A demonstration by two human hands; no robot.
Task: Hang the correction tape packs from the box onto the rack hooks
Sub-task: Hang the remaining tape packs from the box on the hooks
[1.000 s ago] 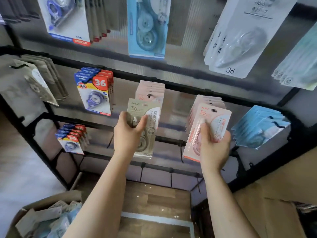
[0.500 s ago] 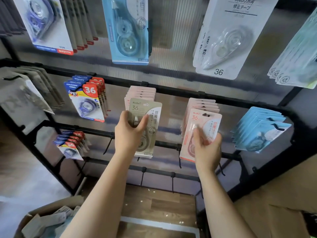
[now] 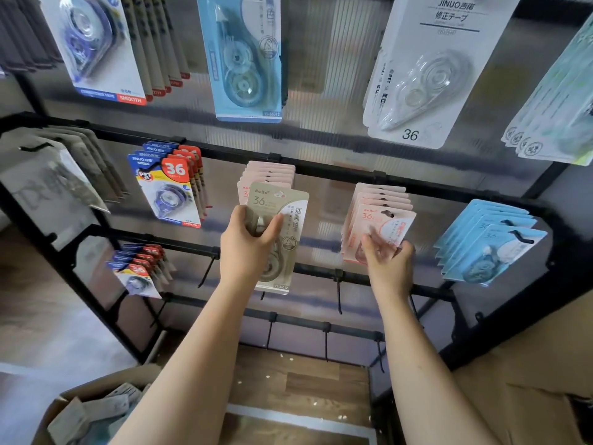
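My left hand (image 3: pixel 248 244) grips a beige correction tape pack (image 3: pixel 282 239), upright in front of a hanging stack of pink packs (image 3: pixel 271 173) on the black rack (image 3: pixel 321 170). My right hand (image 3: pixel 386 256) pinches the lower part of a pink pack (image 3: pixel 383 223) at the front of a second pink stack; the hook shows through its hang hole. The cardboard box (image 3: pixel 77 412) with several more packs sits at the bottom left.
Blue-and-red packs (image 3: pixel 167 191) hang to the left, light blue packs (image 3: pixel 491 245) to the right, larger packs on the row above. Several bare black hooks (image 3: pixel 338 293) stick out of the lower bars. Wood floor lies below, brown cardboard at the right.
My right hand has slid the pink pack up and back onto the front of the right stack. My left hand and its beige pack hold about the same place.
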